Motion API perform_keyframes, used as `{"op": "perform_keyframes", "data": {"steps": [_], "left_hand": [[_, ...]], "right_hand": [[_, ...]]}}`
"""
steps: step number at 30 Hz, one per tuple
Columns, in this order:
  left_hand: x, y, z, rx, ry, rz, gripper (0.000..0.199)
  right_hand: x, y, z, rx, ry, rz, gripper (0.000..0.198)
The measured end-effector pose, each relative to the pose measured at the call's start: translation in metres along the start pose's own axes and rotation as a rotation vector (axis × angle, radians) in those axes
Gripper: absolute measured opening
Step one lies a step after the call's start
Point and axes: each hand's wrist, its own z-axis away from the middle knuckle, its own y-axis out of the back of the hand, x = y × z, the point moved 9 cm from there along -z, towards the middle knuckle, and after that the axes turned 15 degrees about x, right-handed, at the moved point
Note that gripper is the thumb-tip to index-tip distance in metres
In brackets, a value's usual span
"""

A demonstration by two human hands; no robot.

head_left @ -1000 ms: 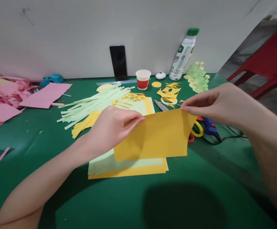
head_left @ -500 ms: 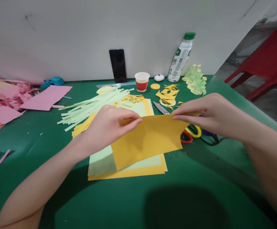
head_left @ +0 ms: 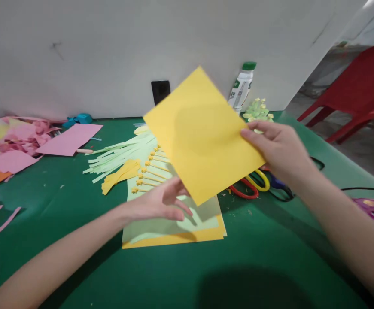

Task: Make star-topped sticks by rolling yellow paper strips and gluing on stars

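My right hand [head_left: 273, 143] pinches a yellow sheet of paper [head_left: 202, 137] by its right corner, thumb on the near face, and holds it up tilted above the table. My left hand [head_left: 165, 201] hovers with fingers apart just under the sheet's lower corner; some of its fingers are hidden behind the paper. Beneath lies a stack of pale green and yellow sheets [head_left: 174, 227]. On the stack, several thin yellow stems with small star-shaped tips [head_left: 146, 169] lie in a row. Scissors with red and yellow handles [head_left: 260, 180] rest partly under the right hand.
Pale green paper strips [head_left: 122, 152] and crumpled yellow paper [head_left: 119, 174] lie left of the stack. Pink paper scraps [head_left: 19, 137] are piled further left. At the back stand a dark phone [head_left: 161, 91], a bottle [head_left: 242, 88] and a pale green paper piece [head_left: 257, 110].
The yellow sheet has been raised and turned so its broad face shows. My left hand has let go of its edge and moved lower. The sheet no longer covers the yellow stems.
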Motion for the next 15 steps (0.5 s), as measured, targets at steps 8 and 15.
{"op": "perform_keyframes", "data": {"steps": [8, 15], "left_hand": [[-0.029, 0.017, 0.008, 0.453, 0.206, 0.221, 0.021], [-0.021, 0.055, 0.006, 0.659, 0.162, 0.129, 0.024]], "right_hand": [[0.012, -0.037, 0.023, -0.179, 0.078, -0.010, 0.025], [0.009, -0.015, 0.015, -0.185, 0.113, 0.113, 0.028]]}}
